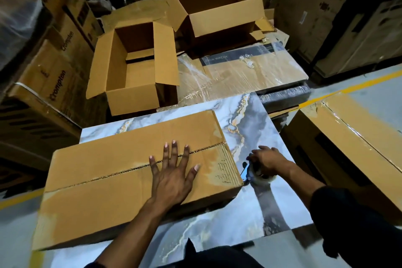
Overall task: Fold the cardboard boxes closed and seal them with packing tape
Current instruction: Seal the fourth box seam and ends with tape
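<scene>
L hand [174,177] lies flat on top of the closed cardboard box [121,183], fingers straight & spread wide, palm pressing across the center seam where the two top flaps meet. Seam shows no tape yet. R hand [266,160] has fingers curled round a tape dispenser [255,173] w/ a clear roll of packing tape, held just off the box's right end, low over the marble-pattern tabletop [250,213]. Whether the dispenser touches the box: can't tell.

Box sits on the table's left half, long side running left-right, plain brown corrugated, pale scuffed patches & faint printed lines near the right end, too small to read.

Behind the table: two open cardboard boxes, one [132,67] at center-left w/ flaps up, another [219,8] farther back, both plain brown inside. A flat shrink-wrapped carton [250,72] beside them shows "WADIA" partly legible. Stacked cartons [58,67] at left read "Crompton". Large cartons [326,6] at upper right carry "LG" & "WASHING MACHINE" (partly readable). A taped brown carton [348,137] stands at right, glossy tape along its edges. Grey floor w/ yellow line [359,85].
</scene>
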The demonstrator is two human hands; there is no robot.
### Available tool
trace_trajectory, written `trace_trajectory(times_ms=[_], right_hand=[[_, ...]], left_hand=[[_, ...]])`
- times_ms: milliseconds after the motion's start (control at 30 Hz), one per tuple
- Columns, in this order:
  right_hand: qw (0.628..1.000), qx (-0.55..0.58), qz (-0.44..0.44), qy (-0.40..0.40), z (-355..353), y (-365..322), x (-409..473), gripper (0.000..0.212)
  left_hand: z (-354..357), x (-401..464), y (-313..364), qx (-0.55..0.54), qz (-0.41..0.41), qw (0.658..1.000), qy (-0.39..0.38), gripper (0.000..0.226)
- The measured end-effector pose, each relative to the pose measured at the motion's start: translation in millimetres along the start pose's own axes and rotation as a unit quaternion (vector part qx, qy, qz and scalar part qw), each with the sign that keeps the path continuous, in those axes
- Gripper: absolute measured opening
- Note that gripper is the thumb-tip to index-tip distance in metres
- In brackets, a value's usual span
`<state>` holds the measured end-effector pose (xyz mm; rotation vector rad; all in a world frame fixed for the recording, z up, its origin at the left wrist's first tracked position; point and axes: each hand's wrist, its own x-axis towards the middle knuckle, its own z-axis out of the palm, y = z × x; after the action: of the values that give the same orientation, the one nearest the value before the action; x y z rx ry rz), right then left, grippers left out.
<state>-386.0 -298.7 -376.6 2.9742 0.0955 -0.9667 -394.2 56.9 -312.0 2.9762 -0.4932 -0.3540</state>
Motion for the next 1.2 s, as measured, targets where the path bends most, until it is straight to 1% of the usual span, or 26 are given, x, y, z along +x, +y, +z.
trace_trajectory(times_ms=[67,100,200,267,333,433,533,633,700,767,800,867,900,933,967,1000,1033,1067,1100,1133,1167,1200], right_hand=[[0.999,0.036,-0.006,0.035,7,-2,3,0.047],[0.997,0.053,-0.003,0.054,10,-2,3,0.042],[0.994,0.072,0.016,0.084,8,2,-5,0.036],[0.993,0.047,0.022,0.11,6,8,-16,0.033],[0.987,0.032,0.031,0.156,1,11,-32,0.03],[0.96,0.09,0.058,0.258,-22,11,-62,0.021],[0.935,0.147,0.078,0.313,-61,9,-99,0.019],[0.913,0.193,0.127,0.337,-98,-9,-130,0.018],[0.897,0.246,0.135,0.343,-117,-32,-142,0.021],[0.878,0.312,0.105,0.347,-133,-63,-147,0.02],[0.874,0.323,0.091,0.352,-141,-80,-146,0.017],[0.881,0.318,0.06,0.345,-158,-114,-142,0.019],[0.884,0.321,0.041,0.338,-169,-138,-140,0.019],[0.882,0.329,0.02,0.336,-178,-162,-139,0.018],[0.882,0.33,0.001,0.336,-186,-187,-137,0.018],[0.88,0.334,-0.014,0.337,-193,-210,-135,0.017],[0.878,0.337,-0.026,0.339,-198,-230,-133,0.015],[0.877,0.336,-0.039,0.341,-203,-252,-128,0.014],[0.877,0.333,-0.05,0.343,-207,-273,-124,0.014],[0.877,0.332,-0.064,0.342,-211,-295,-120,0.014],[0.876,0.333,-0.077,0.341,-214,-314,-116,0.014],[0.874,0.331,-0.091,0.343,-217,-330,-113,0.016]], left_hand=[[1,0,-1,-0.005,-0.002,1.0,0.008,0.079],[1,1,-1,-0.008,-0.003,1.0,0.011,0.079],[0,1,-1,-0.012,-0.004,1.0,0.021,0.079],[-1,0,-2,-0.015,-0.005,1.0,0.022,0.08],[-3,0,-2,-0.016,-0.004,1.0,0.017,0.08],[-4,-1,-5,-0.028,0.003,0.999,0.019,0.079],[-5,-3,-8,-0.069,0.007,0.997,0.033,0.083],[-10,-9,-17,-0.123,0.015,0.99,0.06,0.09],[-15,-12,-25,-0.114,0.016,0.991,0.066,0.087],[-23,-18,-42,-0.087,0.001,0.994,0.065,0.086],[-28,-21,-53,-0.081,-0.007,0.995,0.06,0.086],[-37,-25,-78,-0.071,-0.003,0.996,0.055,0.087],[-40,-29,-94,-0.089,0.001,0.994,0.056,0.087],[-44,-34,-108,-0.13,0.008,0.99,0.057,0.087],[-51,-40,-124,-0.193,0.011,0.98,0.055,0.086],[-59,-46,-137,-0.274,0.006,0.96,0.052,0.084],[-68,-50,-146,-0.36,-0.007,0.932,0.044,0.08],[-77,-55,-159,-0.439,-0.029,0.897,0.032,0.076],[-87,-58,-170,-0.501,-0.046,0.864,0.026,0.077],[-97,-63,-182,-0.558,-0.063,0.827,0.026,0.084],[-106,-66,-193,-0.616,-0.082,0.783,0.028,0.092],[-115,-70,-201,-0.673,-0.105,0.731,0.025,0.096]])
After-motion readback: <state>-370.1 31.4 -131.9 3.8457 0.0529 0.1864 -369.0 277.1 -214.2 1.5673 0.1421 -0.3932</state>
